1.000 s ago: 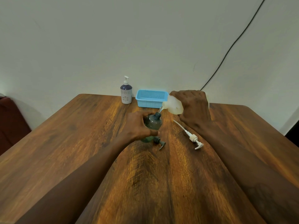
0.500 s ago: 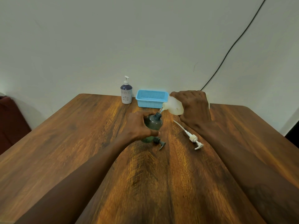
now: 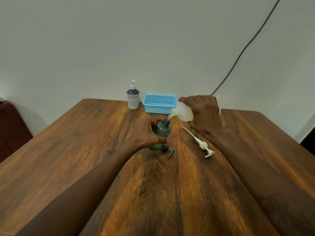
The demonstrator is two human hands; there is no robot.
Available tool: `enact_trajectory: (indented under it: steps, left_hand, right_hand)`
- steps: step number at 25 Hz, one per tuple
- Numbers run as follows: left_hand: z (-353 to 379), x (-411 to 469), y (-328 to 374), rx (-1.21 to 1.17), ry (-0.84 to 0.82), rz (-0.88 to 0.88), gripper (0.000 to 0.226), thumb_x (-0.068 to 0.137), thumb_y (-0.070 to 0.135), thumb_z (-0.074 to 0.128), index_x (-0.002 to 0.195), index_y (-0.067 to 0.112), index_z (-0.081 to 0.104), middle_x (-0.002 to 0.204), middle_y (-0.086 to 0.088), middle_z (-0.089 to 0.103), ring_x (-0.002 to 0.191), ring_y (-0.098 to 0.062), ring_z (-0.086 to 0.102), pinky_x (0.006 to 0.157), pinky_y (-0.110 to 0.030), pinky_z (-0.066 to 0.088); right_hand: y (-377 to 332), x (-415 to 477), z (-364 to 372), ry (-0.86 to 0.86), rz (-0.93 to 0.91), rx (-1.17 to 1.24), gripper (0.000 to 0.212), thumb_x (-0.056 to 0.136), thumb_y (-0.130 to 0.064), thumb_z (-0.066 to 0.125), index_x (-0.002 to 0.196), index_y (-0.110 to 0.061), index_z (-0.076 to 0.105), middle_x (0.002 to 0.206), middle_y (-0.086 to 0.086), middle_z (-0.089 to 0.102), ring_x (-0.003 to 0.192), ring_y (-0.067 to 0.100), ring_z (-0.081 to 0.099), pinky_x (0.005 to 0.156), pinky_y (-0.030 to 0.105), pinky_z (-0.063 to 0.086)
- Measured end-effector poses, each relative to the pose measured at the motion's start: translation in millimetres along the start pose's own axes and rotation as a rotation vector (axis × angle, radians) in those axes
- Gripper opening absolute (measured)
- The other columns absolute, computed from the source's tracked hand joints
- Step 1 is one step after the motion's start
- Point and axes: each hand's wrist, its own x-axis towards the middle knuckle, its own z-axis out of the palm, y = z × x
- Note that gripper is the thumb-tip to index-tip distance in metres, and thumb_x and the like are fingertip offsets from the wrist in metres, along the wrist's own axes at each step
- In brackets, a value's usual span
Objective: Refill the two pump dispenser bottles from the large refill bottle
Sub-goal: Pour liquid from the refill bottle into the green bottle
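Observation:
My left hand (image 3: 147,132) grips a dark green dispenser bottle (image 3: 162,131) standing on the table with its neck uncapped. My right hand (image 3: 204,113) holds the translucent white refill bottle (image 3: 182,113) tipped to the left, its mouth just above the green bottle's neck, and a thin clear stream runs between them. The green bottle's dark pump head (image 3: 167,149) lies on the table just in front of it. A white pump with its long tube (image 3: 202,144) lies to the right. A second dispenser bottle (image 3: 133,97), purple and white with its pump on, stands at the table's far edge.
A light blue plastic basket (image 3: 159,103) sits at the back of the wooden table (image 3: 85,150), against the wall, right of the purple bottle. A black cable (image 3: 245,46) runs up the wall at the right. A dark red seat (image 3: 12,128) is beyond the table's left edge.
Hardly anything has moved: both hands keep their hold and the refill bottle stays tipped over the green bottle's neck.

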Motion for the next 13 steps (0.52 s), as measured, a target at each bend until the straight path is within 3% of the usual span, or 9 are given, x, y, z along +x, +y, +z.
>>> enact_trajectory:
  steps: [6, 13]
  left_hand:
    - [-0.1, -0.3, 1.1, -0.01, -0.013, -0.013, 0.086, 0.062, 0.041, 0.093, 0.138, 0.022, 0.06, 0.121, 0.001, 0.071, 0.094, -0.002, 0.059, 0.069, -0.006, 0.041]
    - [-0.4, -1.3, 2.0, 0.011, -0.021, -0.028, 0.086, 0.062, 0.041, 0.092, 0.139, 0.022, 0.059, 0.12, 0.001, 0.071, 0.093, -0.002, 0.06, 0.067, -0.006, 0.042]
  right_hand:
    - [0.7, 0.2, 2.0, -0.005, -0.01, -0.01, 0.078, 0.064, -0.021, 0.093, 0.135, -0.022, 0.061, 0.125, 0.009, 0.072, 0.111, 0.035, 0.066, 0.097, 0.053, 0.047]
    - [1.9, 1.5, 2.2, -0.017, -0.017, -0.031, 0.081, 0.063, -0.021, 0.092, 0.136, -0.025, 0.059, 0.125, 0.006, 0.071, 0.112, 0.032, 0.065, 0.097, 0.051, 0.047]
